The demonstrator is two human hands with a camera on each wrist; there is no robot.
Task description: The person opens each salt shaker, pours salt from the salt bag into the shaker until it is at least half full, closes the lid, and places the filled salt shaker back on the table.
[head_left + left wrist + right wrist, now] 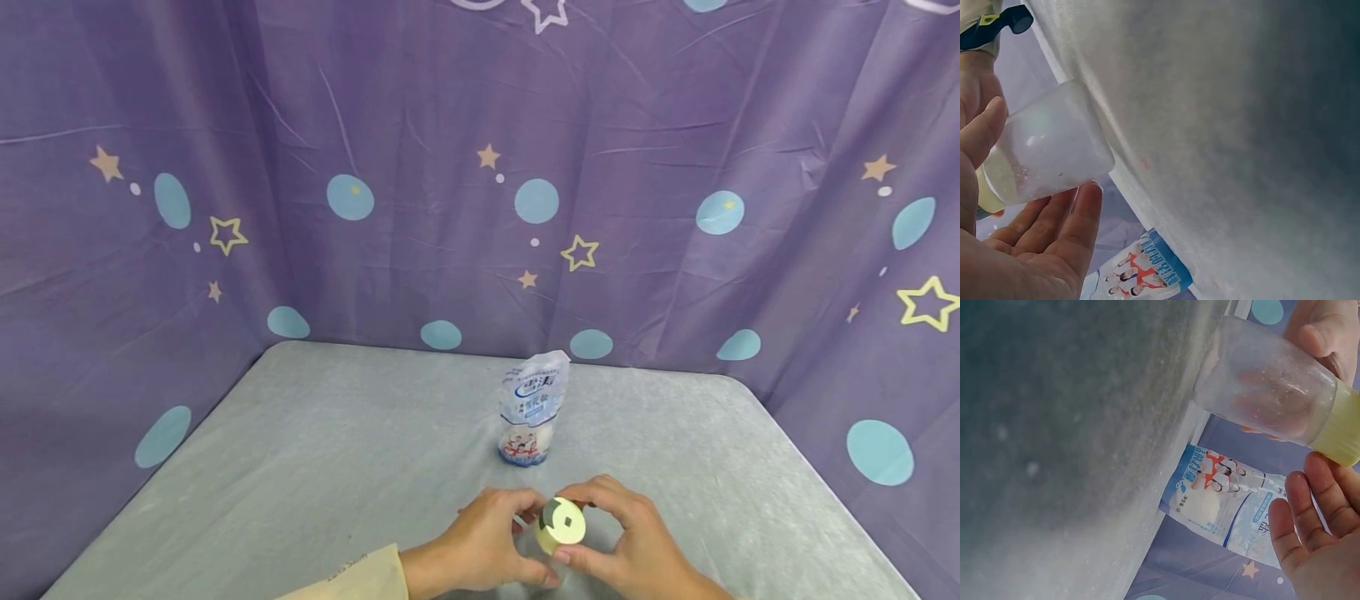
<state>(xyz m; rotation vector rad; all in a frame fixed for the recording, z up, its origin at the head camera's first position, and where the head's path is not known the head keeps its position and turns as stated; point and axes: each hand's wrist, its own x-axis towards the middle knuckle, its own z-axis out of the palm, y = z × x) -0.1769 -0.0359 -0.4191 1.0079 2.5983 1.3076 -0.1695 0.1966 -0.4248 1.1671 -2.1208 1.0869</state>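
A small clear jar [1054, 144] with a pale yellow lid [567, 537] stands about upright between both hands. Dark grey patches mark the lid's top. My right hand [637, 542] pinches the lid from the right with thumb and fingers. On the other side, my left hand [480, 542] curves loosely around the jar, its thumb apart from it in the head view. Left fingertips lie close against the clear wall in the left wrist view. Whether the jar's base touches the table cannot be told. Behind the hands stands a white and blue bag of salt [532, 408].
A pale grey cloth covers the table [360, 442]. Purple curtains [435, 250] with stars and blue dots close off the back and both sides. The salt bag stands upright just beyond the hands, a short way from the fingers.
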